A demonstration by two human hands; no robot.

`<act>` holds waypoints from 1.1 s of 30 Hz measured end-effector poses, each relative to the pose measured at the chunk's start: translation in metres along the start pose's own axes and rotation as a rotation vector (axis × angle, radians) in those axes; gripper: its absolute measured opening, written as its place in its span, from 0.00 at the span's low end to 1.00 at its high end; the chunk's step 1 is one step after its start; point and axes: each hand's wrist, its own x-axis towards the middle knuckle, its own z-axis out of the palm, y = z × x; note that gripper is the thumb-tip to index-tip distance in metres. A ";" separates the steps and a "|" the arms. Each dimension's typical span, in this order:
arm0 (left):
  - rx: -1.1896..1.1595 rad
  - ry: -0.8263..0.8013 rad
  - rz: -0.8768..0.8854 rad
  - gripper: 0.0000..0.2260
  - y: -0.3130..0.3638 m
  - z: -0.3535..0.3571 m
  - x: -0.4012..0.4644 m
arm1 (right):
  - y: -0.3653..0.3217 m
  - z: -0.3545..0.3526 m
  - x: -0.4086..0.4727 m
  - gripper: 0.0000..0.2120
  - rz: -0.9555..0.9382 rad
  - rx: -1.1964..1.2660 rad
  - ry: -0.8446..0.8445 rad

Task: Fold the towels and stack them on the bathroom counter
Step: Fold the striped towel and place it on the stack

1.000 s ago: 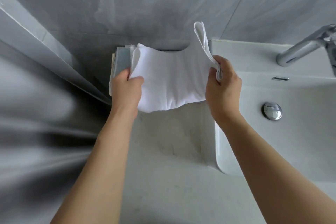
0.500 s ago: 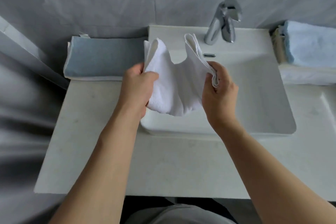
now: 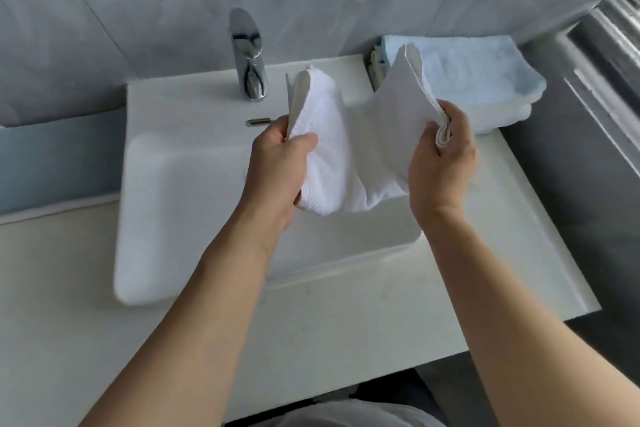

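A folded white towel (image 3: 360, 149) hangs in the air over the right half of the sink, sagging in the middle. My left hand (image 3: 277, 166) grips its left end and my right hand (image 3: 441, 163) grips its right end, where several layers show. Behind my right hand a stack of folded towels (image 3: 485, 80), light blue on top and white below, lies at the back right of the counter. Another folded blue-grey towel (image 3: 52, 156) lies on the counter at the far left.
A white rectangular sink (image 3: 166, 218) sits on the pale counter (image 3: 346, 340), with a chrome faucet (image 3: 247, 55) at its back. Grey tiled wall stands behind. A dark floor drops off to the right of the counter edge.
The view has swung right from the left blue-grey towel to the sink and the right stack. Both hands carried the white towel rightward, still holding its two ends.
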 end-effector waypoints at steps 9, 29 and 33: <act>-0.098 0.085 0.106 0.10 0.025 0.152 0.076 | 0.046 -0.036 0.163 0.15 -0.059 0.096 0.074; 0.037 0.181 -0.187 0.12 -0.020 0.245 0.225 | 0.194 -0.030 0.324 0.27 0.736 0.262 0.257; 0.154 0.263 -0.114 0.04 -0.025 0.250 0.226 | 0.196 -0.024 0.322 0.37 0.712 0.170 0.282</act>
